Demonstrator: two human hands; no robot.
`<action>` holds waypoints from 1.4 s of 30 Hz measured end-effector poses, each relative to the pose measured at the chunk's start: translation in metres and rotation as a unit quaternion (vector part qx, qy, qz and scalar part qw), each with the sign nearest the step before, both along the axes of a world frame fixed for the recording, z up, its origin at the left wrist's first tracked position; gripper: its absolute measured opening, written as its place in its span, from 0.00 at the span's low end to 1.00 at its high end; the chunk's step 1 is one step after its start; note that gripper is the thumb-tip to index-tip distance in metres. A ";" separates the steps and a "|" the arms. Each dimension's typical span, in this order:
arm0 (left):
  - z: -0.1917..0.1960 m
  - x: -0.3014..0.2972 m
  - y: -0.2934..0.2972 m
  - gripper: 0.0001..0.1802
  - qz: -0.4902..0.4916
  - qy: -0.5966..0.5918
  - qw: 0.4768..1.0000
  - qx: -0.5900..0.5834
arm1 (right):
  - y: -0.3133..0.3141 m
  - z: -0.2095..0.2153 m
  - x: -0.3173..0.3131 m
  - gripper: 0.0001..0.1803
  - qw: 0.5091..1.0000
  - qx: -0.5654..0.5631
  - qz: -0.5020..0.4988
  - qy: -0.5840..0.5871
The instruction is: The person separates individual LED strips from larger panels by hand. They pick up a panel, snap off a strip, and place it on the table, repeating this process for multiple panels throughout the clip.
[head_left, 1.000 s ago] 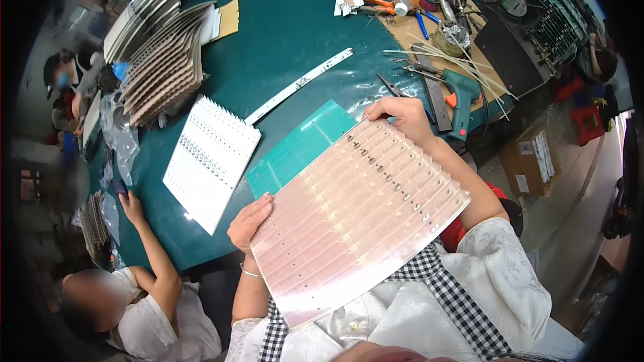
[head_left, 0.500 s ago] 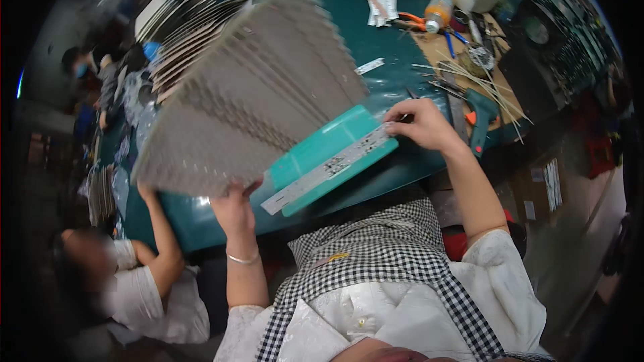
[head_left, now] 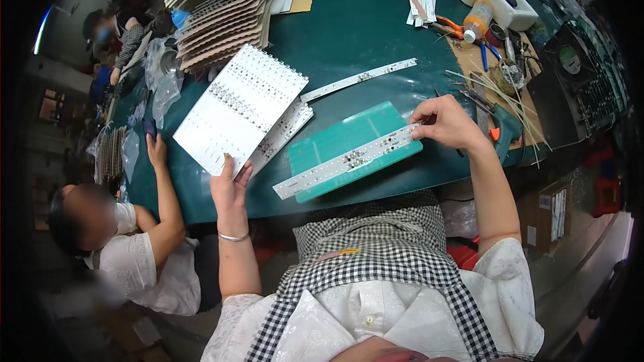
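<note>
My left hand [head_left: 230,184] grips the near corner of a white LED circuit board panel [head_left: 245,104], thumb on top. The panel is tilted and covered with rows of small parts. A second white panel [head_left: 287,135] shows partly from under it. My right hand [head_left: 448,124] pinches the right end of a narrow LED circuit board strip [head_left: 355,157] between thumb and fingers. This strip lies slantwise over a green rectangular plate [head_left: 335,129], its left end reaching past the plate's edge. Another single strip [head_left: 362,79] rests on the table beyond the plate.
Stacked boards with brown sheets [head_left: 225,30] stand far left on the green table [head_left: 335,13]. At the right are a green glue gun [head_left: 504,131], glue sticks, orange-handled pliers [head_left: 449,25] and a bottle [head_left: 478,20]. A co-worker's hand [head_left: 156,151] holds a dark phone-like object at left.
The panel in my left hand, raised and smeared with its grey side showing, is now lower with its white side up. The view has shifted. My right hand still holds the strip.
</note>
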State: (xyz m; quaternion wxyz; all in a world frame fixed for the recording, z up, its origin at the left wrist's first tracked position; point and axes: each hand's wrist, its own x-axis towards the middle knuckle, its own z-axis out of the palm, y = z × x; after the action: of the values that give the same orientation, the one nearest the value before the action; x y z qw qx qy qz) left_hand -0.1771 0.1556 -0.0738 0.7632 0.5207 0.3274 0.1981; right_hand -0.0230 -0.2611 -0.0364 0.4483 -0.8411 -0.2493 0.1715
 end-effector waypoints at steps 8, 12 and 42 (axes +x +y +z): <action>-0.014 -0.015 0.017 0.21 -0.030 0.039 0.999 -0.005 | 0.003 0.007 -0.001 0.13 1.000 -0.017 0.001 0.015; -0.023 -0.019 0.020 0.20 -0.039 0.045 0.997 -0.039 | 0.003 0.005 -0.001 0.12 1.000 -0.018 -0.006 0.020; 0.026 -0.007 -0.103 0.12 -0.314 -0.042 0.752 0.577 | -0.002 0.002 -0.006 0.10 0.986 0.027 0.040 -0.158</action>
State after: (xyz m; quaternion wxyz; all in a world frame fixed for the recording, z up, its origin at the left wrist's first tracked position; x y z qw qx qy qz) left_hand -0.1838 0.0526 -0.0475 0.3497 0.9269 -0.0641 0.1202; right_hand -0.0286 -0.2634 -0.0347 0.4188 -0.8345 -0.3549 0.0475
